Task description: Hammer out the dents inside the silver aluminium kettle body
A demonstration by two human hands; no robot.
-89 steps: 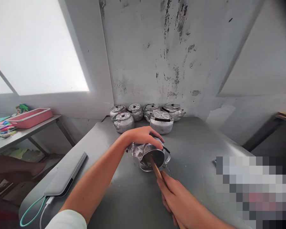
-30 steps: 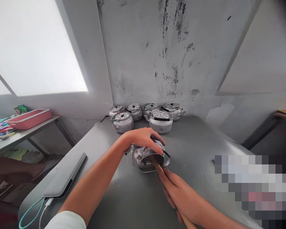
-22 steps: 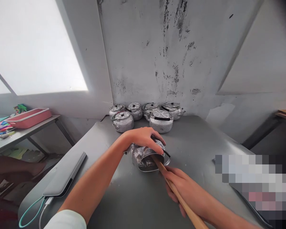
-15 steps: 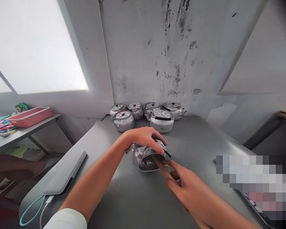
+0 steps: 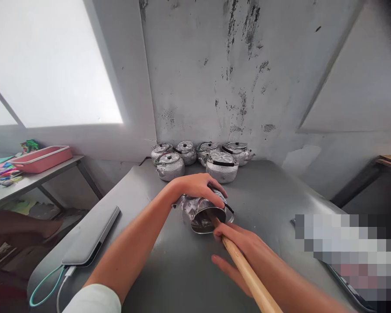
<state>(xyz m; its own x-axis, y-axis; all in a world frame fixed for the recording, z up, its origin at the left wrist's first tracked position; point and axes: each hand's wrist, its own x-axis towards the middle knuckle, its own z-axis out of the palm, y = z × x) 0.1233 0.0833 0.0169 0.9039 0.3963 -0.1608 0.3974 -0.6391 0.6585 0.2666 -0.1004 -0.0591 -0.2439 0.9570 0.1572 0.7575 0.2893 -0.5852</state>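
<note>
One crinkled silver metal kettle (image 5: 189,211), tipped over on a smooth grey table (image 5: 176,274), is clasped under the curled fingers of the left hand (image 5: 198,186); one round pale-wood stick (image 5: 249,276), entering its mouth, is gripped loosely by the right hand (image 5: 249,243), fingers partly spread. Six lidded silver metal kettles (image 5: 221,173) are grouped behind.

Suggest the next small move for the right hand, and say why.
I would close the right hand more fully around the wooden stick: at least one finger sticks out away from it, so the grip looks loose, while the stick's far end is inside the tipped kettle under the left hand.
</note>
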